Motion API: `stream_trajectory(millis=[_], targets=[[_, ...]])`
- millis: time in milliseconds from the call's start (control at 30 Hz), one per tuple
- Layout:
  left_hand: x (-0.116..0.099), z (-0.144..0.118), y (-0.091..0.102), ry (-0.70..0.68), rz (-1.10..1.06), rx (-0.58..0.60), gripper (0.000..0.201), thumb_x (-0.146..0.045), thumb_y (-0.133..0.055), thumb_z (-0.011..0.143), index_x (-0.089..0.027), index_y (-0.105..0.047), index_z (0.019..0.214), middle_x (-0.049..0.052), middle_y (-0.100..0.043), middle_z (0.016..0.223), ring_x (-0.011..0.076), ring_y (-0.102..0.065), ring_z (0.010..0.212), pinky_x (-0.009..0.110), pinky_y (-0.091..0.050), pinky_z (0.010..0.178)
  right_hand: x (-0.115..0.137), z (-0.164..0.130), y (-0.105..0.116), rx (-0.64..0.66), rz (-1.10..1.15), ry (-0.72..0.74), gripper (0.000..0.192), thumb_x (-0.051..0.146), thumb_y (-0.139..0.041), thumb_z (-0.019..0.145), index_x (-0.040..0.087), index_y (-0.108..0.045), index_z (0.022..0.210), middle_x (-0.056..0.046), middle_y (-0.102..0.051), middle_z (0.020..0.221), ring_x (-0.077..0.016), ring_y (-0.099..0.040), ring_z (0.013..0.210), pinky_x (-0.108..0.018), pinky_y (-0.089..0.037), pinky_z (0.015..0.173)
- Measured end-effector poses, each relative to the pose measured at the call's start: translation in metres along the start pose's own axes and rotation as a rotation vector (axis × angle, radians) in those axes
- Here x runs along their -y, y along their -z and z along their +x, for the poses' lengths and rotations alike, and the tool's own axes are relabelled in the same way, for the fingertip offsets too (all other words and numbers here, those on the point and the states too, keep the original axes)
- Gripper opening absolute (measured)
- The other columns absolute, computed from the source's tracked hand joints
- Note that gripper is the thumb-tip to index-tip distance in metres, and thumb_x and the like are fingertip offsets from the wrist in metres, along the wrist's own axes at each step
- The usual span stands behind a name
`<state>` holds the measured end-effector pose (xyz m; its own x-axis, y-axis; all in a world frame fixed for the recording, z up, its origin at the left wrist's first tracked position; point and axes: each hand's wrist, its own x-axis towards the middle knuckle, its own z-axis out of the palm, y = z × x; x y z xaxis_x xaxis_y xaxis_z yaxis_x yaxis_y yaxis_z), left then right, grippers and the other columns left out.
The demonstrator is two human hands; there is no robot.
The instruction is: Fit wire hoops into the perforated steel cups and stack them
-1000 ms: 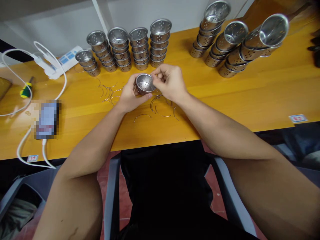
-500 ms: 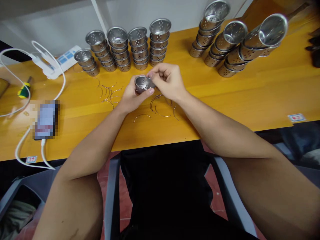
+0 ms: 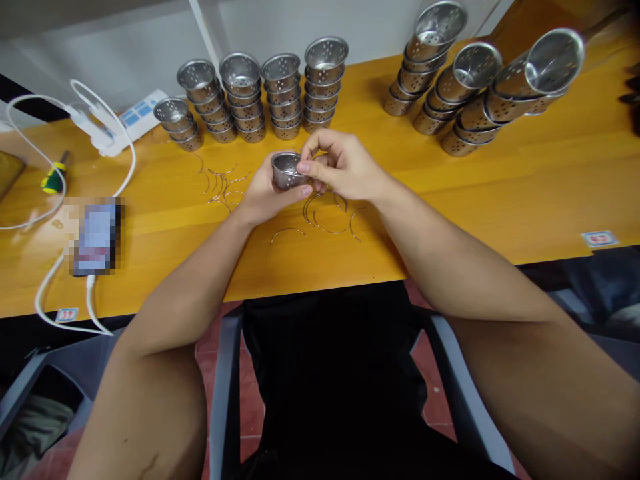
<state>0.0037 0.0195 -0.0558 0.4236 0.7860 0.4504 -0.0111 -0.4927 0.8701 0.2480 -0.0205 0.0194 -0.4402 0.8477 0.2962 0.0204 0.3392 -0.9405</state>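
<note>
Both hands (image 3: 305, 179) pinch perforated cup (image 3: 286, 171); wire arcs (image 3: 320, 220) beneath, table edge near.

**Layout around the held cup**

The perforated cup (image 3: 287, 171) sits between the left hand (image 3: 267, 193) and right hand (image 3: 343, 167), above the table (image 3: 500, 193). Wire pieces (image 3: 320, 220) lie just before it, upright cup stacks (image 3: 260, 100) behind it, leaning stacks (image 3: 475, 87) behind-right, the phone (image 3: 97, 237) far left.

head-worn view, facing down, close over table (image 3: 525, 187)
</note>
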Motion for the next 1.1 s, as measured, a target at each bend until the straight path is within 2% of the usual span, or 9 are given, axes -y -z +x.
stream_trajectory(millis=[100, 300, 567, 767, 967, 1100], targets=[[-0.002, 0.002, -0.001, -0.047, 0.016, 0.012, 0.098, -0.087, -0.109, 0.079, -0.027, -0.067, 0.143, 0.008, -0.086, 0.131, 0.0261, -0.088, 0.116, 0.046, -0.072, 0.110, -0.001, 0.001, 0.002, 0.004, 0.023, -0.010, 0.081, 0.096, -0.104, 0.084, 0.028, -0.066, 0.109, -0.001, -0.069, 0.094, -0.0169, -0.070, 0.071, -0.032, -0.062, 0.057], [-0.008, -0.002, -0.003, -0.011, -0.017, 0.074, 0.090, -0.081, -0.104, 0.091, -0.027, -0.062, 0.148, 0.008, -0.088, 0.122, 0.0284, -0.091, 0.114, 0.053, -0.072, 0.118, -0.001, 0.003, 0.000, -0.015, 0.054, -0.035, 0.082, 0.093, -0.107, 0.081, 0.029, -0.063, 0.106, 0.002, -0.066, 0.087, -0.0195, -0.074, 0.071, -0.035, -0.068, 0.059], [-0.004, -0.001, 0.002, -0.036, 0.008, 0.071, 0.093, -0.080, -0.107, 0.088, -0.027, -0.063, 0.149, 0.007, -0.086, 0.128, 0.0263, -0.091, 0.113, 0.047, -0.076, 0.106, 0.001, 0.003, 0.001, -0.016, 0.057, -0.049, 0.082, 0.091, -0.111, 0.076, 0.030, -0.063, 0.102, 0.002, -0.066, 0.082, -0.0223, -0.075, 0.069, -0.038, -0.070, 0.057], [0.000, -0.001, 0.006, -0.051, 0.055, 0.062, 0.093, -0.082, -0.106, 0.088, -0.025, -0.066, 0.150, 0.009, -0.085, 0.134, 0.0279, -0.089, 0.118, 0.050, -0.074, 0.115, 0.003, 0.002, 0.002, 0.018, 0.060, -0.042, 0.084, 0.096, -0.108, 0.075, 0.030, -0.065, 0.102, 0.002, -0.066, 0.082, -0.0218, -0.075, 0.068, -0.038, -0.070, 0.059], [0.005, -0.004, 0.008, -0.064, 0.079, 0.047, 0.093, -0.084, -0.106, 0.087, -0.033, -0.068, 0.154, 0.009, -0.082, 0.143, 0.0283, -0.086, 0.128, 0.046, -0.074, 0.116, 0.006, 0.001, 0.003, 0.065, 0.081, -0.022, 0.084, 0.095, -0.111, 0.072, 0.029, -0.067, 0.099, 0.001, -0.069, 0.080, -0.0203, -0.071, 0.065, -0.038, -0.069, 0.060], [0.007, -0.004, 0.008, -0.128, 0.095, 0.061, 0.098, -0.087, -0.105, 0.085, -0.032, -0.067, 0.157, 0.008, -0.078, 0.144, 0.0308, -0.085, 0.130, 0.052, -0.072, 0.120, 0.007, -0.001, 0.004, 0.090, 0.076, -0.010, 0.079, 0.091, -0.112, 0.075, 0.029, -0.068, 0.097, 0.002, -0.068, 0.076, -0.0191, -0.069, 0.064, -0.036, -0.069, 0.061]])
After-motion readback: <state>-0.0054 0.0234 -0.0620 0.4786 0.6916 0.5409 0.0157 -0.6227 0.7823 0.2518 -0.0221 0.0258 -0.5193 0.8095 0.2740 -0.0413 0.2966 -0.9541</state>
